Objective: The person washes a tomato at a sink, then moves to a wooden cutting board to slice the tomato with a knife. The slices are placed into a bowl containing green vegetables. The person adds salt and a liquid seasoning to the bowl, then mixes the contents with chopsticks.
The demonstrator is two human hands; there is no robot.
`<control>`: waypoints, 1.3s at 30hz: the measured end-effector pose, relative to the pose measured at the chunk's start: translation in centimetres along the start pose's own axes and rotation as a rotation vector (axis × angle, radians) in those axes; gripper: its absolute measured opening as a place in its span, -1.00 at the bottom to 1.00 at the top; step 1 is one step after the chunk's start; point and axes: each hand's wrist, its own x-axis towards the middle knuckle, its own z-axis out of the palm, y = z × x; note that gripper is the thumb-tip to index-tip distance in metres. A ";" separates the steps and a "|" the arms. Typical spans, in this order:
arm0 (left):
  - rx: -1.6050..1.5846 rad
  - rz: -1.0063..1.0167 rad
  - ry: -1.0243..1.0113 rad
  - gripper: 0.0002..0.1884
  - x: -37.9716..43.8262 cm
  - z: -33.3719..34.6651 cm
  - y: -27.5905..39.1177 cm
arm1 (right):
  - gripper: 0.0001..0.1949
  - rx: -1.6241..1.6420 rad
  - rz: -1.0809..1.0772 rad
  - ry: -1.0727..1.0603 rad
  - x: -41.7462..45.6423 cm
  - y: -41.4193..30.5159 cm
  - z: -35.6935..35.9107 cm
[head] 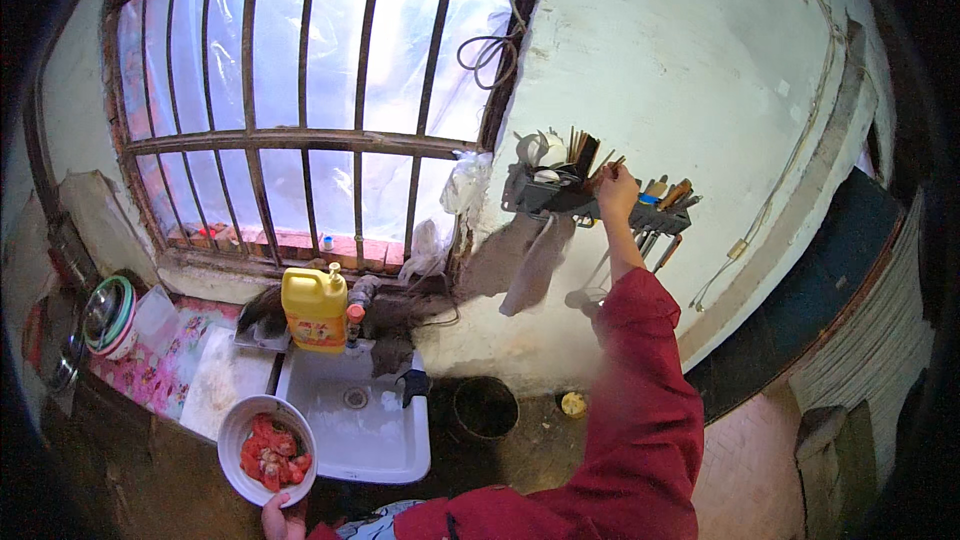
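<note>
At the lower left, my left hand [283, 519] grips the rim of a white bowl [231, 457]. Chunks of red food, seemingly cut tomato [274, 451], lie inside it. The bowl is level with the near left corner of a white sink [352, 439]. My right arm reaches up to a dark wall rack [544, 195], where my right hand [618, 191] pinches the tops of what look like chopsticks [617, 161]. Their lower ends are hidden behind the fingers and rack. More chopsticks [576, 142] stand left of that hand, beside spoons or ladles [551, 154]. Wooden-handled utensils [675, 195] fill the rack's right end.
A yellow jug [313, 307] stands behind the sink near the tap [355, 315]. Stacked basins [112, 319] sit on the floral-covered counter [169, 360] at left. Below the rack hang a cloth [536, 270] and long-handled tools. A dark bucket [486, 409] stands right of the sink.
</note>
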 end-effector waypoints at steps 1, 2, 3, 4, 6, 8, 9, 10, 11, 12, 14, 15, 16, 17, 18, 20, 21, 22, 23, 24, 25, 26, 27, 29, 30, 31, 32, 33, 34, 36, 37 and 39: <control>-0.039 0.013 -0.028 -0.34 -0.9 1.6 -0.1 | -0.74 -0.015 -0.047 0.001 0.6 0.3 0.3; -0.080 0.034 -0.052 -0.34 -1.6 2.3 0.0 | -0.74 -0.022 -0.094 -0.001 1.4 0.4 0.8; -0.144 -0.096 0.022 -0.30 -1.8 0.5 0.7 | -0.75 0.004 -0.154 -0.037 1.4 0.0 1.1; -0.167 -0.088 -0.100 -0.30 -0.8 0.0 0.4 | -0.72 0.000 -0.123 -0.121 3.2 0.7 1.1; -0.140 -0.022 -0.172 -0.34 -1.3 1.6 0.2 | -0.64 0.303 -0.281 0.033 5.2 1.5 -1.1; -0.146 -0.050 -0.110 -0.34 -0.6 0.3 0.1 | -0.65 0.520 -0.396 0.095 5.6 -1.8 -3.4; -0.127 -0.062 -0.072 -0.36 -0.2 -0.3 -0.1 | -0.66 0.617 -0.464 0.119 5.0 -4.7 -5.8; -0.106 -0.093 -0.056 -0.37 -0.1 -0.4 -0.2 | -0.66 0.692 -0.519 0.123 3.4 -8.0 -8.6; -0.136 -0.088 -0.037 -0.41 -0.9 0.1 0.3 | -0.66 0.828 -0.563 0.108 1.4 -12.0 -11.3; -0.165 -0.089 -0.018 -0.44 -1.7 0.4 0.5 | -0.68 0.818 -0.483 0.030 -2.7 -15.2 -13.3; -0.156 -0.075 0.043 -0.45 -2.0 1.1 0.5 | -0.74 1.063 -0.324 -0.267 -11.4 -18.3 -14.8; -0.158 -0.060 0.051 -0.44 -2.8 0.8 0.6 | -0.76 1.227 -0.157 -0.535 -16.9 -19.7 -14.0; -0.177 -0.023 0.103 -0.45 -3.3 0.4 0.2 | -0.79 1.347 0.043 -0.828 -22.3 -21.0 -13.2; -0.193 -0.034 0.114 -0.46 -3.4 0.7 -0.1 | -0.81 1.396 0.240 -1.069 -26.8 -22.2 -13.0; -0.202 -0.024 0.156 -0.47 -4.4 -0.2 0.1 | -0.83 1.419 0.446 -1.289 -32.1 -22.6 -12.1; -0.237 0.025 0.128 -0.49 -5.6 -3.0 0.6 | -0.87 1.369 0.763 -1.567 -40.6 -23.6 -11.6; -0.253 0.052 0.136 -0.49 -6.6 -3.9 0.8 | -0.87 1.331 0.838 -1.658 -44.2 -23.7 -11.5; -0.270 0.091 0.163 -0.50 -8.3 -5.0 1.4 | -0.88 1.287 0.917 -1.769 -47.6 -24.2 -12.0; -0.295 0.099 0.202 -0.53 -10.5 -5.3 2.6 | -0.88 1.218 1.037 -1.834 -50.0 -25.0 -13.5; -0.299 0.137 0.247 -0.53 -12.6 -6.5 3.5 | -0.88 1.137 1.153 -1.930 -52.3 -26.1 -15.0; -0.307 0.174 0.294 -0.52 -14.6 -8.1 4.0 | -0.85 1.072 1.120 -2.049 -54.2 -26.8 -16.1; -0.312 0.210 0.348 -0.52 -16.7 -9.8 4.5 | -0.90 1.090 1.107 -2.183 -56.4 -27.2 -17.0; -0.330 0.270 0.350 -0.55 -17.8 -13.1 3.8 | -0.88 1.067 0.949 -2.339 -58.8 -27.9 -18.8; -0.341 0.351 0.421 -0.60 -19.7 -14.6 3.3 | -0.83 0.995 0.694 -2.689 -61.7 -28.4 -19.5; -0.349 0.361 0.390 -0.61 -22.2 -16.8 4.9 | -0.81 0.942 0.619 -2.840 -63.2 -30.0 -22.4; -0.319 0.387 0.444 -0.61 -24.0 -18.8 5.3 | -0.74 0.909 0.555 -2.990 -64.5 -31.7 -23.8; -0.311 0.429 0.490 -0.61 -26.2 -20.5 6.4 | -0.74 0.961 0.386 -2.997 -66.2 -33.9 -25.1; -0.318 0.459 0.532 -0.60 -28.3 -21.8 7.1 | -0.74 0.990 0.219 -2.991 -67.7 -36.0 -26.3; -0.322 0.487 0.574 -0.60 -30.2 -23.5 7.9 | -0.74 1.024 0.054 -2.977 -69.1 -38.4 -27.6; -0.295 0.527 0.660 -0.54 -33.2 -28.2 7.8 | -0.75 1.172 -0.445 -2.582 -70.0 -45.0 -30.6; -0.296 0.589 0.700 -0.54 -34.7 -29.6 8.1 | -0.74 1.194 -0.481 -2.654 -70.8 -48.1 -31.7; -0.301 0.644 0.810 -0.54 -37.9 -31.9 9.9 | -0.65 1.274 -1.130 -2.474 -72.0 -54.2 -36.0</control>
